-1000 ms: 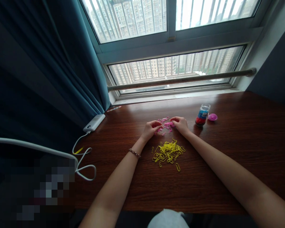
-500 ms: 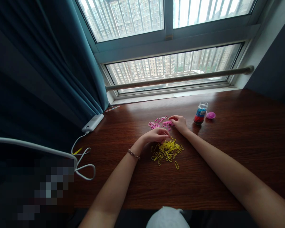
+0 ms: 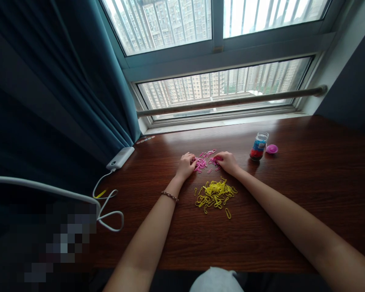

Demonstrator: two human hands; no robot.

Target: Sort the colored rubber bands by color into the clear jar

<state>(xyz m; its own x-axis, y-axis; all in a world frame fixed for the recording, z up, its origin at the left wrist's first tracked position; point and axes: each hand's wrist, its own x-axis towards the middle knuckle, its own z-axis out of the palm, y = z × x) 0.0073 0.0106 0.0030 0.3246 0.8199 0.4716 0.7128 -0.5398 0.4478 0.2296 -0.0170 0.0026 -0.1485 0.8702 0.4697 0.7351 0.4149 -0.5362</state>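
Note:
A heap of small pink bulb-shaped pins (image 3: 200, 164) lies on the dark wooden table, with a few more pink pins strung out behind it. My left hand (image 3: 186, 165) cups the left side of this heap, fingers curved and apart from the thumb. On the right, my right hand (image 3: 227, 162) has its fingers closed down over a smaller bunch of pink pins (image 3: 213, 161); its fingertips partly hide them. Nearer to me, a loose pile of yellow bulb-shaped pins (image 3: 215, 194) is spread between my forearms, touched by neither hand.
A glass jar (image 3: 258, 147) with a blue and red label stands open at the right, beside a pink lid (image 3: 271, 149). A white power bank (image 3: 120, 158) with a white cable (image 3: 111, 213) lies at the left by the curtain (image 3: 121, 101). A window rail (image 3: 231, 102) runs behind the table.
My left hand has moved from above the yellow pile to the left side of the pink heap. My right hand has come slightly nearer, down onto the pink pins.

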